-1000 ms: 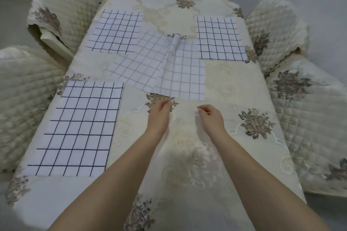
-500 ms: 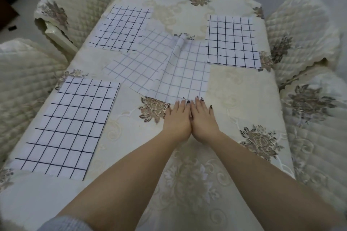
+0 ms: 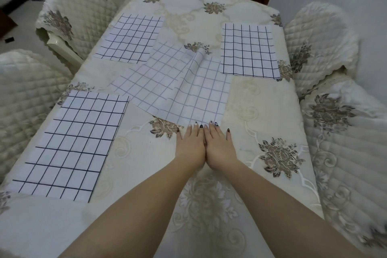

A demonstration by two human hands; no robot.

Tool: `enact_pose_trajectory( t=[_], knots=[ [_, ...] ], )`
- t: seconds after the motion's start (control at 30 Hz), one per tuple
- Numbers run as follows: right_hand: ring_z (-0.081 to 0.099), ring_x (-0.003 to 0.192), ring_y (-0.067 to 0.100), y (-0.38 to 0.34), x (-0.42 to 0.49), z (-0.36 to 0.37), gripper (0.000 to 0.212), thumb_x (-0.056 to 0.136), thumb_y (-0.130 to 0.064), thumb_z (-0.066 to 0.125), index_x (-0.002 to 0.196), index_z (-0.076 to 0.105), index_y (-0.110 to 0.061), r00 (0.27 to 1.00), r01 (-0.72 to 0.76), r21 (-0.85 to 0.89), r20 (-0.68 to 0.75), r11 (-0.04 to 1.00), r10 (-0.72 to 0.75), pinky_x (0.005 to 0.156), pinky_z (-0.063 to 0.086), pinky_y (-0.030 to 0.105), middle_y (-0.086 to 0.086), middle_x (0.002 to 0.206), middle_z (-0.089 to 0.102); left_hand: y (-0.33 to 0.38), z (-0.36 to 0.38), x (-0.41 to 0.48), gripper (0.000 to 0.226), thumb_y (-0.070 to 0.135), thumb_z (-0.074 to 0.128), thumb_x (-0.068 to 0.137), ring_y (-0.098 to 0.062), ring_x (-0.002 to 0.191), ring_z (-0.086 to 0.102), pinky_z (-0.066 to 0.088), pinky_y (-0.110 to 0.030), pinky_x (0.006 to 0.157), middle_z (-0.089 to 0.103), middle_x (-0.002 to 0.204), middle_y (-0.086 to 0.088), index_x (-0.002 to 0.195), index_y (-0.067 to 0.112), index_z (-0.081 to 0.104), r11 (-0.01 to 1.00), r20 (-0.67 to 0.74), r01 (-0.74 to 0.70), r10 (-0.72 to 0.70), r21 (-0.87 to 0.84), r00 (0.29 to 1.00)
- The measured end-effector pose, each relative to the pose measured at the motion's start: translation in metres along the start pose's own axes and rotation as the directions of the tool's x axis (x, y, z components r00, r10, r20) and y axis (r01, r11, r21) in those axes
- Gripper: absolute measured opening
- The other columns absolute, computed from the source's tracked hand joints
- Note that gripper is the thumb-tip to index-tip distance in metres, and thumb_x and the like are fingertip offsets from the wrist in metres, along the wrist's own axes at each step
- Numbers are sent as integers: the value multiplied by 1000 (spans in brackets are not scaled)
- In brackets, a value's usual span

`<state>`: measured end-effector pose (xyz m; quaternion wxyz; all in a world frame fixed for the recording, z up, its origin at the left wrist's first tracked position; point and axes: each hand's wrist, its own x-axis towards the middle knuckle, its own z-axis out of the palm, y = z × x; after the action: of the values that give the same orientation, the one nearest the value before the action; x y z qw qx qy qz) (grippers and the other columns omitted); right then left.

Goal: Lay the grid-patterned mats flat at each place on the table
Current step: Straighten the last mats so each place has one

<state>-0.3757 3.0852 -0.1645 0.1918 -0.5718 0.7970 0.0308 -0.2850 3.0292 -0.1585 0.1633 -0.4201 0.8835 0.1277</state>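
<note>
Three white mats with dark grid lines lie flat on the table: one at the near left (image 3: 71, 144), one at the far left (image 3: 130, 38), one at the far right (image 3: 249, 50). In the middle lie two paler grid mats, overlapping and rumpled, with a raised fold between them: the left one (image 3: 150, 79) and the right one (image 3: 205, 96). My left hand (image 3: 191, 144) and my right hand (image 3: 219, 145) lie flat side by side on the tablecloth, fingers straight. Their fingertips touch the near edge of the right pale mat.
The table (image 3: 261, 107) wears a cream cloth with brown flower prints. Quilted chair covers stand round it: two on the left (image 3: 77, 19), (image 3: 23, 94) and two on the right (image 3: 320, 42), (image 3: 351, 148). A doorway is behind the far end.
A second ago my hands were apart with curled fingers short of the mats. They came together, flattened on the cloth and slid forward until the fingertips reached the pale mat's near edge.
</note>
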Motion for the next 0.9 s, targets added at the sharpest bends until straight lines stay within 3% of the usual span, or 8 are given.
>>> enact_pose_trajectory(
  t=[0.6, 0.9],
  knots=[
    [-9, 149, 16, -39, -100, 39, 58, 102, -36, 18, 153, -4, -18, 997, -79, 43, 8, 996, 79, 119, -3, 49, 2, 162, -11, -10, 43, -98, 77, 30, 45, 96, -22, 149, -6, 1, -54, 117, -6, 162, -3, 153, 16, -5, 992, 16, -85, 83, 94, 996],
    [-4, 149, 18, -57, -153, 56, 59, 102, -38, 20, 153, 0, -19, 995, -104, 51, 7, 993, 103, 120, -2, 48, 3, 162, -7, -18, 66, -147, 67, 28, 35, 99, -22, 149, -7, 2, -52, 119, -7, 162, -4, 153, 15, -3, 979, -3, -166, 167, 117, 986]
  ],
)
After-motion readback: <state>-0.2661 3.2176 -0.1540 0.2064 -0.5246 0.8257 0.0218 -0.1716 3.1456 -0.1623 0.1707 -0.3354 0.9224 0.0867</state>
